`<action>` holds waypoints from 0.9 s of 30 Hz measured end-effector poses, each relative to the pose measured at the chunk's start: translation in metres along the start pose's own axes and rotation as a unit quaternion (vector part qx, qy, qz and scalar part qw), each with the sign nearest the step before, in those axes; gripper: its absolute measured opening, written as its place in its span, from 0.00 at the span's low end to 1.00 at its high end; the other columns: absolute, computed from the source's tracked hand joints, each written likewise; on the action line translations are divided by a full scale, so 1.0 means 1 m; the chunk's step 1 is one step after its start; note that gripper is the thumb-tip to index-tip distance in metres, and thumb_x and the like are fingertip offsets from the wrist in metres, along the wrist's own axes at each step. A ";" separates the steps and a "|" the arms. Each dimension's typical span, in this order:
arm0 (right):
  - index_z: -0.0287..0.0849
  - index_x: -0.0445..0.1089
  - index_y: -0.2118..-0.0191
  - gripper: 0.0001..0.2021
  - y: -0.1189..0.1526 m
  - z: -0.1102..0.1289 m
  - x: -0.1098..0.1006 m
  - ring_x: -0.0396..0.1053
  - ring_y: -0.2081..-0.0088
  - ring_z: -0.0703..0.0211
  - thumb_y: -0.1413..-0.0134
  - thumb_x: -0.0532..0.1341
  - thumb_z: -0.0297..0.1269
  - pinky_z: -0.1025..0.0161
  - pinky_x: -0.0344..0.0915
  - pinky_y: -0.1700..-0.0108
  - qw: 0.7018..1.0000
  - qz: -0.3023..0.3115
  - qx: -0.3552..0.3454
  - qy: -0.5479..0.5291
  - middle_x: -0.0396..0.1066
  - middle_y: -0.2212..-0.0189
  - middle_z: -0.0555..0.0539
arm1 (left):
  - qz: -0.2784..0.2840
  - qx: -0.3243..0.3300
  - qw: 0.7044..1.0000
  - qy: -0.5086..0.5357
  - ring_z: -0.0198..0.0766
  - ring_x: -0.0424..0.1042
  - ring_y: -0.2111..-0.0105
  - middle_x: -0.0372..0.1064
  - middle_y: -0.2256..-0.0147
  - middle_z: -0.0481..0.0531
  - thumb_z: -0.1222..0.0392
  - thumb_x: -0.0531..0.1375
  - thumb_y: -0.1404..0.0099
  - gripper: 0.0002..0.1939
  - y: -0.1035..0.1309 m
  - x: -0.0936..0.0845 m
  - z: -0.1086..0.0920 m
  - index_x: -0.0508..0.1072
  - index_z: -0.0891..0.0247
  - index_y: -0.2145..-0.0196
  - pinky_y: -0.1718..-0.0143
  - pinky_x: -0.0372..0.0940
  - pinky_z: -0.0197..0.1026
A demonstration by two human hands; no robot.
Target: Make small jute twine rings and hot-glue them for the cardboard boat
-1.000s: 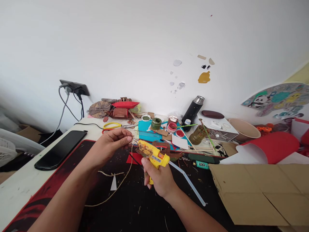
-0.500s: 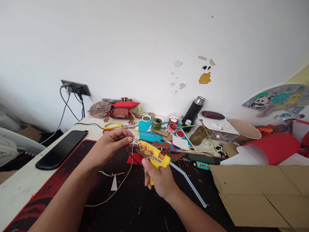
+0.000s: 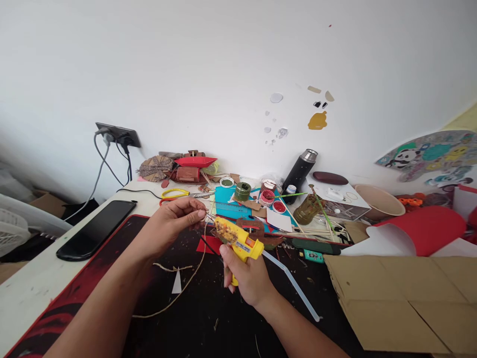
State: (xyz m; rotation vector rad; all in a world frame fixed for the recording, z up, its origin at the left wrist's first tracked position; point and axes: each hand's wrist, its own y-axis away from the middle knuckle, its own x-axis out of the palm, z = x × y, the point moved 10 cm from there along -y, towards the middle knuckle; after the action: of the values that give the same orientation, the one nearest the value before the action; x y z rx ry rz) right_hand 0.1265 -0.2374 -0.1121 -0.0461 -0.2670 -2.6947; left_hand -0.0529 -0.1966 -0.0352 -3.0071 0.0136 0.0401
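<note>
My right hand (image 3: 248,276) is wrapped round the handle of a yellow hot glue gun (image 3: 233,236), which is smeared with brown and orange residue. A bent translucent glue stick (image 3: 292,283) sticks out of its back end. The nozzle points left, at the fingertips of my left hand (image 3: 182,216). Those fingers are pinched together on a thin beige string (image 3: 199,266), which hangs down and curves left over the mat. Whatever else may be in the pinch is hidden. Below lie a small white paper triangle (image 3: 177,282) with a string piece on it and a red paper piece (image 3: 206,245).
A black phone (image 3: 97,229) lies at left. Behind the hands are yellow-handled scissors (image 3: 175,193), open paint pots (image 3: 243,191), a black thermos (image 3: 300,171) and a murky jar (image 3: 307,209). Cardboard (image 3: 402,298) covers the right side of the dark mat (image 3: 179,333).
Almost nothing differs. Both hands and the glue gun keep the same pose, and the whole view has shifted very slightly.
</note>
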 end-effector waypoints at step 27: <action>0.45 0.67 0.71 0.34 0.000 -0.004 -0.002 0.58 0.86 0.67 0.45 0.65 0.77 0.68 0.56 0.81 1.000 -0.008 0.009 0.008 0.63 0.87 0.56 | 0.001 -0.003 1.000 -0.006 0.38 0.69 0.71 0.74 0.72 0.48 0.43 0.78 0.39 0.17 0.000 0.000 0.002 0.84 0.59 0.67 0.68 0.65 0.39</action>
State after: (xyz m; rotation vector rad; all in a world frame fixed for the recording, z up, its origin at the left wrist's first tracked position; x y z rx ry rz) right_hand 0.1286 -0.2373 -0.1163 -0.0170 -0.2876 -2.7066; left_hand -0.0535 -0.1963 -0.0372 -3.0127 0.0161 0.0590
